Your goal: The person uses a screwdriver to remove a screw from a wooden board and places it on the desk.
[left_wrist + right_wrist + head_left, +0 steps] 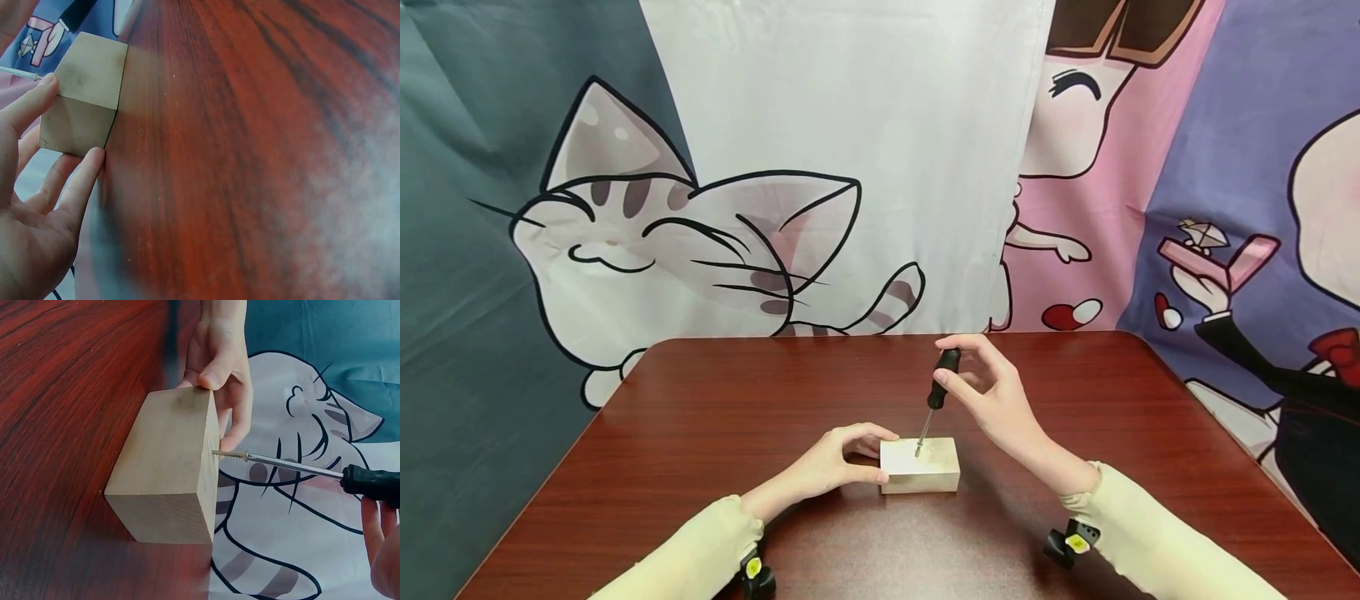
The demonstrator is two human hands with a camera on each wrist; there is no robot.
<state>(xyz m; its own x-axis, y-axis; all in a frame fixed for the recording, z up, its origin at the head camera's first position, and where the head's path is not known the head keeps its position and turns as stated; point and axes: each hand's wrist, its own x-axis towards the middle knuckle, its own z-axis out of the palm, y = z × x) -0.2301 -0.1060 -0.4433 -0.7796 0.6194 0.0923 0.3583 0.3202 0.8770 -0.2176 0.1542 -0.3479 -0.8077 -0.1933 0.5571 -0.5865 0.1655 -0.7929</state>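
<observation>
A pale wooden block point(921, 482) lies on the table with its long side toward me. My left hand point(829, 463) holds its left end, thumb at the near corner and fingers on the far side. With thumb and fingers, my right hand point(997, 402) grips the black handle of a screwdriver point(943, 379), which leans slightly above the block. In the right wrist view a thin brass-coloured screw point(230, 454) stands partly sunk in the block's top face. The screwdriver's tip meets the screw's head, shaft and screw nearly in line.
The reddish-brown wooden table point(760, 383) spreads around the block on all sides. Behind it hangs a cloth backdrop point(850, 100) with cartoon figures. Each forearm carries a small black wrist camera point(1060, 546) below the pale sleeve.
</observation>
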